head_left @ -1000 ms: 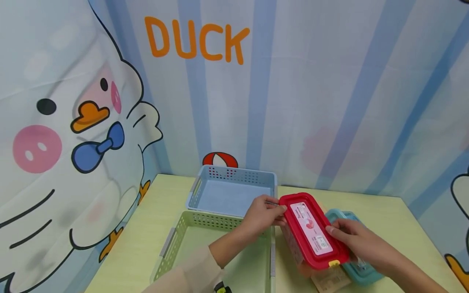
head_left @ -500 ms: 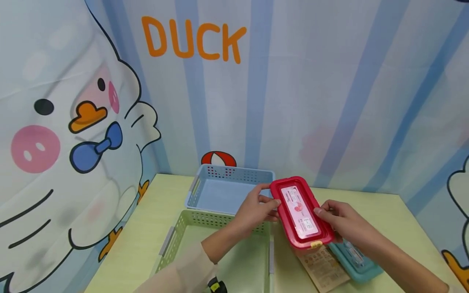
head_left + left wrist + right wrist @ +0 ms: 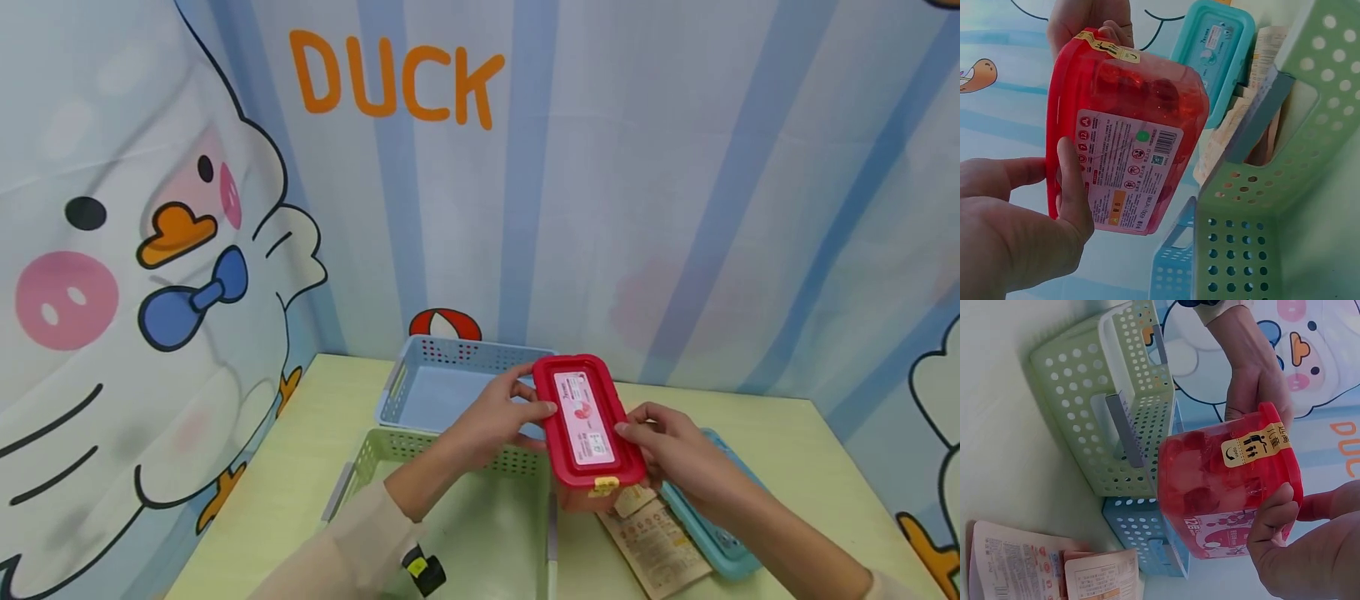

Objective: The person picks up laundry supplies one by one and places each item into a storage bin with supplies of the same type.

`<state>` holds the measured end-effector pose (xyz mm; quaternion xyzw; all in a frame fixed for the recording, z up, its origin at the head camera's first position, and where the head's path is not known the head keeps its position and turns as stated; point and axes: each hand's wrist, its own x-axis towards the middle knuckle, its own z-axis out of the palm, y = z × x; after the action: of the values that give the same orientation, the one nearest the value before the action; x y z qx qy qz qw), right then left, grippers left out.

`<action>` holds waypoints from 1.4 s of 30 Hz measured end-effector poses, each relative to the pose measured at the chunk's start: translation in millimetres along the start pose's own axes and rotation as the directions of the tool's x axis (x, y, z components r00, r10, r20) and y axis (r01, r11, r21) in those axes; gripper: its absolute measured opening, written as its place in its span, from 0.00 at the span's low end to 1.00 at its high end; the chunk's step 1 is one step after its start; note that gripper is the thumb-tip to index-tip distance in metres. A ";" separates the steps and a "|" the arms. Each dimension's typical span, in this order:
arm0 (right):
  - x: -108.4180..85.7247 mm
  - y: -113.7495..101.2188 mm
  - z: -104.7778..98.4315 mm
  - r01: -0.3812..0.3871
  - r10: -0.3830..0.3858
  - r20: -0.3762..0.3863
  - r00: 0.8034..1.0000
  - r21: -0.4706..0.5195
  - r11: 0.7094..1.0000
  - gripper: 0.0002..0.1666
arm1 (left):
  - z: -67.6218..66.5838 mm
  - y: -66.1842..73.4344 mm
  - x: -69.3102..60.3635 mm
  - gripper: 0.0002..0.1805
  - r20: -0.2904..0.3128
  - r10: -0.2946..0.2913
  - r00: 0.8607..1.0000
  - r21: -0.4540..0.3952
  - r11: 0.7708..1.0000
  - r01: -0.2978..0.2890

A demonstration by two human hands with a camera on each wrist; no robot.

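A clear-sided plastic box with a red lid (image 3: 551, 425) is held up in the air between both hands, its label facing upward in the head view. My left hand (image 3: 491, 421) grips the lid's left edge, thumb on top and fingers along the side. On the opposite edge my right hand (image 3: 678, 446) pinches the lid with thumb and curled fingers. The left wrist view shows a printed label (image 3: 1129, 175) on the box's side. Yellow tape (image 3: 1250, 447) crosses the lid's short end, and reddish contents show through the wall in the right wrist view.
Beneath the left arm is a green perforated basket (image 3: 360, 492); behind it stands a blue basket (image 3: 465, 392). A teal-lidded box (image 3: 720, 537) lies under the right arm, beside brown printed packets (image 3: 656, 546). A curtain with duck drawings (image 3: 585, 167) closes off the back.
Both hands have carried the red-lidded box left and slightly upward, away from the packets and the teal box, toward the baskets. More of the brown packets now shows.
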<state>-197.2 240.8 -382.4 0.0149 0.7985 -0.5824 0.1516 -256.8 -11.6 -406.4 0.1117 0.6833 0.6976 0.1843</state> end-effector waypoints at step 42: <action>109.4 -41.4 71.8 0.156 -0.163 0.021 0.986 0.191 0.969 0.14 | -95.0 25.1 40.8 0.30 -0.313 0.032 0.949 0.181 0.983 0.026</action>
<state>-293.6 143.7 -392.2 -0.0456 0.7355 -0.6658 0.1170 -335.2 -81.5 -389.3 0.0166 0.7648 0.6411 0.0612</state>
